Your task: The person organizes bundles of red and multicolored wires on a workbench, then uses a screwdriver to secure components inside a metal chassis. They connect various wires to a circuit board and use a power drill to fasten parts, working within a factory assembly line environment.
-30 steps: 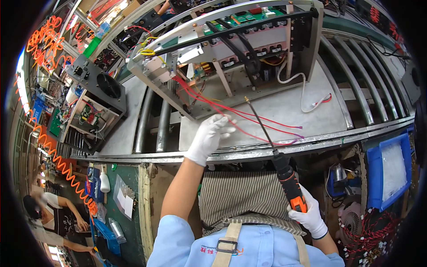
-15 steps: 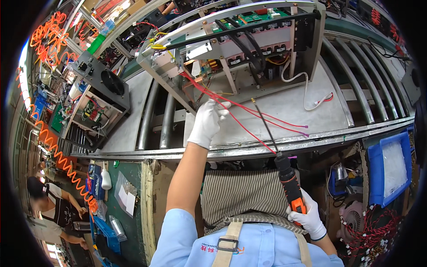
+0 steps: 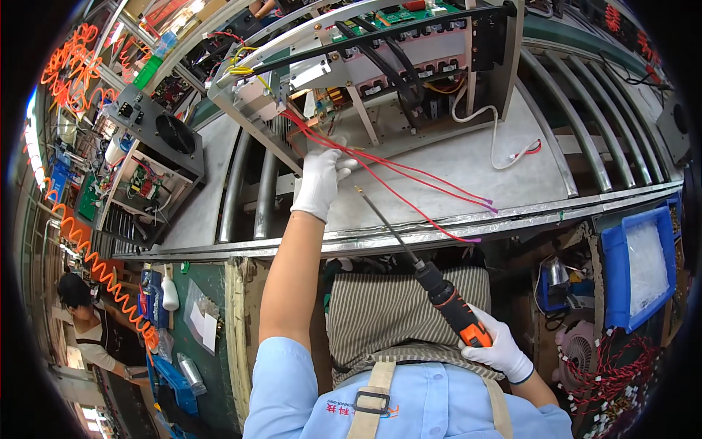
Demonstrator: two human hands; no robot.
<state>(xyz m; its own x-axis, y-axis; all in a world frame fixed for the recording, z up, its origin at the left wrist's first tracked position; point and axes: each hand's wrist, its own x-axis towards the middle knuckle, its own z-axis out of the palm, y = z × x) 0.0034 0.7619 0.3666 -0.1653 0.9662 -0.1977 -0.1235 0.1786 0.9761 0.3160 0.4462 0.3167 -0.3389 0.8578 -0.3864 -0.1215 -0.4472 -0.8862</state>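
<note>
My right hand (image 3: 501, 347), in a white glove, is wrapped round the orange-and-black handle of a power screwdriver (image 3: 447, 300). Its long thin shaft points up and left, and a small brass-coloured piece shows at the tip. My left hand (image 3: 319, 179), gloved too, reaches to the lower edge of an open metal equipment chassis (image 3: 387, 124). Its fingers are curled beside several red wires (image 3: 409, 175); what they pinch, if anything, is hidden. The wires run out of the chassis, over the metal plate (image 3: 439, 172), to purple-tipped ends at the plate's front edge.
Rollers (image 3: 585, 124) flank the plate. A second grey unit with a fan (image 3: 157, 157) stands left. Below right are a blue bin (image 3: 610, 278) and a heap of red wiring (image 3: 621, 380). A coiled orange hose (image 3: 95, 256) hangs left, near a co-worker (image 3: 99, 322).
The screwdriver has swung left, its tip now closer to my left hand. My left hand stays beside the red wires. The whole view has shifted slightly.
</note>
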